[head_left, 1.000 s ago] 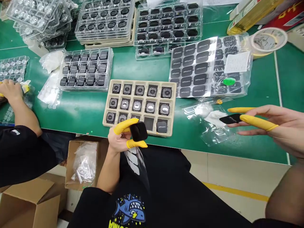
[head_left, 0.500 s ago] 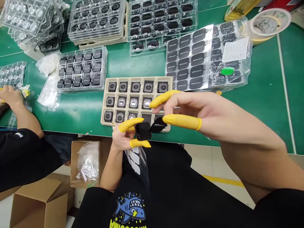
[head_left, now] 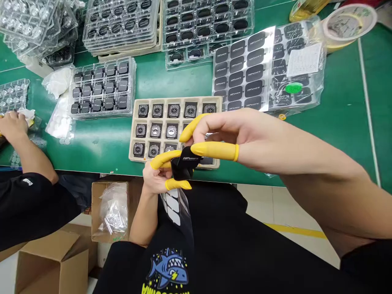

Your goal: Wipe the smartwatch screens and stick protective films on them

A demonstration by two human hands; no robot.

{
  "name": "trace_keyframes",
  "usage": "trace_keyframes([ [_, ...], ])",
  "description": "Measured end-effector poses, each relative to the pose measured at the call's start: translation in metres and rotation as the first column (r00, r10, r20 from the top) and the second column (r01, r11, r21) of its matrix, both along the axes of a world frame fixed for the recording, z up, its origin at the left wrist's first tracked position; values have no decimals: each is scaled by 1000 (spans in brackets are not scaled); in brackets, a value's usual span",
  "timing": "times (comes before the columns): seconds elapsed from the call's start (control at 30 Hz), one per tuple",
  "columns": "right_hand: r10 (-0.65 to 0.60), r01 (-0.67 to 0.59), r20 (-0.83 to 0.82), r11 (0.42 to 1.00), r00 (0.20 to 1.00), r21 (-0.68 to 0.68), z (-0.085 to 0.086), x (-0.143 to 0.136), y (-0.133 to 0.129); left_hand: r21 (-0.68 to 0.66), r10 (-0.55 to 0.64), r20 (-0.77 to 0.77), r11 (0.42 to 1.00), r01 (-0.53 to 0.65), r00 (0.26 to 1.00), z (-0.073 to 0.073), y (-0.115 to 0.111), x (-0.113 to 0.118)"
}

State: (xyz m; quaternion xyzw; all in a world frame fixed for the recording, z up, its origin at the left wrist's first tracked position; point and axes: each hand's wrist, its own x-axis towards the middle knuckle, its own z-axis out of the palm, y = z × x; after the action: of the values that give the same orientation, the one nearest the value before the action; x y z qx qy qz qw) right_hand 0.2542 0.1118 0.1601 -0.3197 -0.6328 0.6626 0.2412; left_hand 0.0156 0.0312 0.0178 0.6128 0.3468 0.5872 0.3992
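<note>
Yellow covers sit on the thumb and a finger of both hands. My left hand [head_left: 157,175] grips a dark square watch body [head_left: 177,170] at its edges, near the table's front edge. Between thumb and finger, my right hand [head_left: 226,141] pinches a black printed film [head_left: 189,158], tilted over the watch body. Whether film and body touch I cannot tell. Behind them lies a beige tray [head_left: 132,141] with several watch bodies in its pockets; my right hand hides part of it.
Printed film sheets [head_left: 253,73] lie at the back right beside a tape roll [head_left: 350,26]. Clear trays [head_left: 101,87] stand back left. A co-worker's hand [head_left: 14,126] is at far left. An open carton [head_left: 98,212] stands below the table.
My right hand has moved left with the film, which is now over the watch body with its printed side showing. My left hand still holds the watch body.
</note>
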Motion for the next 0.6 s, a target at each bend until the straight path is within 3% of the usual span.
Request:
trace_keyframes([
  [0.23, 106, -117, 103, 987, 989, 109, -2, -7, -1, 55, 4, -75, 999, 0, 997, 8, 4, -3],
  [0.6, 143, -156, 183, 986, 973, 57, -11, -11, -1, -25, -22, -82, 999, 20, 996, 2, 0, -9],
])
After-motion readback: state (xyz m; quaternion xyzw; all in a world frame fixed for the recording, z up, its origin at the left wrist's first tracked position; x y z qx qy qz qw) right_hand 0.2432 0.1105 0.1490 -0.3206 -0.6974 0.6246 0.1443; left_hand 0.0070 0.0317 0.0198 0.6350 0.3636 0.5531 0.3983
